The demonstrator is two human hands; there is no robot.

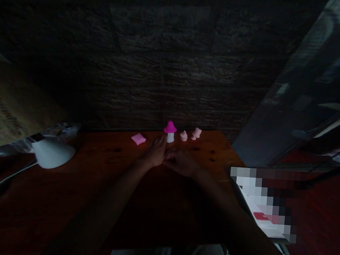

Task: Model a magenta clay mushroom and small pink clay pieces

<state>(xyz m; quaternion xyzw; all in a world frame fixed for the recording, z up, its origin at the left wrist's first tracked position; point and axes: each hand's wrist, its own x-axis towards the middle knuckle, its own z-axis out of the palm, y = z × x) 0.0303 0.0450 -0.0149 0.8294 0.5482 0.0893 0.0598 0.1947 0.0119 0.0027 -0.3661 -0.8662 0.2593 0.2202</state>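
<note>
On the wooden table, a mushroom figure with a bright pink cap (170, 127) and a whitish stem stands upright near the wall. My left hand (156, 151) is just in front of it on the left, fingers stretched forward and close to the stem; whether they touch it I cannot tell. My right hand (182, 162) is beside the left one, fingers curled together against its thumb side. Anything within those fingers is hidden in the dim light. To the left lies a flat pink square piece (138, 139). Right of the mushroom are a small pale pink figure (183, 135) and another pale pink piece (197, 132).
A dark block wall (162, 65) rises behind the table (97, 169). At the left are a white lamp shade (53, 154), clear plastic wrapping (63, 129) and a brown printed box (11, 108). Past the table's right edge is a white item (264, 212), partly pixelated.
</note>
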